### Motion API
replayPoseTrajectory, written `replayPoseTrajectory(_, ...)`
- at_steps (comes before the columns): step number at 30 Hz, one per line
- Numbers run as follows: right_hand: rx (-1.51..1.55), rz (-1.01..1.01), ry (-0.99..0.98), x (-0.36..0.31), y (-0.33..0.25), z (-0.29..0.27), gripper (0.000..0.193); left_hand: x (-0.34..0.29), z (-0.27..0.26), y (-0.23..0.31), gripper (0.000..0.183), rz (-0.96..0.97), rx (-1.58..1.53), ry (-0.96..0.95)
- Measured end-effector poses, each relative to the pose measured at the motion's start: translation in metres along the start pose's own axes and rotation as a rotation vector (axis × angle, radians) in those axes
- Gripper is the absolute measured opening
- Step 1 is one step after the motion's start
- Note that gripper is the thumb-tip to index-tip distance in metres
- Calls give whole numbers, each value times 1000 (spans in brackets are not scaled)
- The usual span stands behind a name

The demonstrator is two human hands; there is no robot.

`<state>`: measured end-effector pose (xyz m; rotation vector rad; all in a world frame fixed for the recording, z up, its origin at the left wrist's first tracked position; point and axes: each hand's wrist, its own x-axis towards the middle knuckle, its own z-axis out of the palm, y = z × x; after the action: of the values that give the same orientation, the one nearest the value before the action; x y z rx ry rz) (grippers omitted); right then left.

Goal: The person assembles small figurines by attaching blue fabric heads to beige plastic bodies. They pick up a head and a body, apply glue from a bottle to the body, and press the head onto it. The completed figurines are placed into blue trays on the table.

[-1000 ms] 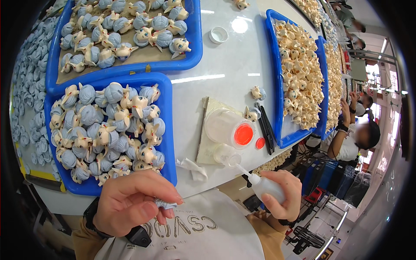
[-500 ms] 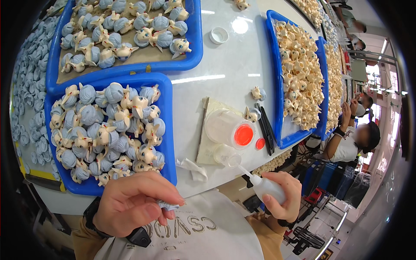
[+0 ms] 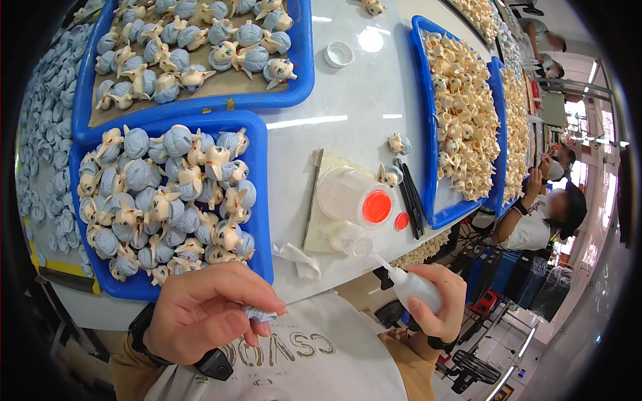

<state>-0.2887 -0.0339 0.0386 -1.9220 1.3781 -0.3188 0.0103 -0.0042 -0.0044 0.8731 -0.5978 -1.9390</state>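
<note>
Left hand (image 3: 207, 311): fingers curled, pinching a ridged blue-grey piece (image 3: 259, 313) in front of the shirt (image 3: 304, 377).
Ridged blue-grey piece: probably light and fairly firm; best held by its rim.
Right hand (image 3: 438, 301): wrapped around a squeeze bottle (image 3: 416, 291).
Squeeze bottle: likely light, soft-walled; hold mid-body, gently.
Blue tray (image 3: 261, 144): beyond the left hand, bearing doll heads (image 3: 160, 204).

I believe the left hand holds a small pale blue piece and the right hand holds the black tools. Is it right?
Not quite: in the head view, the right hand holds a whitish squeeze bottle. The left hand does hold the pale blue piece.
</note>
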Motion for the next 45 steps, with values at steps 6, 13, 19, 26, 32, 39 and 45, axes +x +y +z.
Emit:
replayPoseTrajectory(6,51,31,-21,-3,3,-3,42,0,1,1,30,-28,-6,0)
replayPoseTrajectory(13,721,94,94,5,23,20,44,0,0,2,26,-61,-24,-54)
replayPoseTrajectory(19,914,120,-21,14,31,38,34,-4,-6,5,23,-100,-61,-127)
replayPoseTrajectory(26,1182,82,130,5,14,70,28,-3,-7,4,23,-116,-35,-108)
replayPoseTrajectory(32,1175,19,175,11,15,83,30,-1,-8,4,25,-102,-16,-84)
replayPoseTrajectory(39,1133,-7,150,23,14,80,31,-2,-6,3,26,-74,-27,-59)
replayPoseTrajectory(45,1089,63,153,22,13,74,29,-2,-8,2,27,-55,-38,-55)
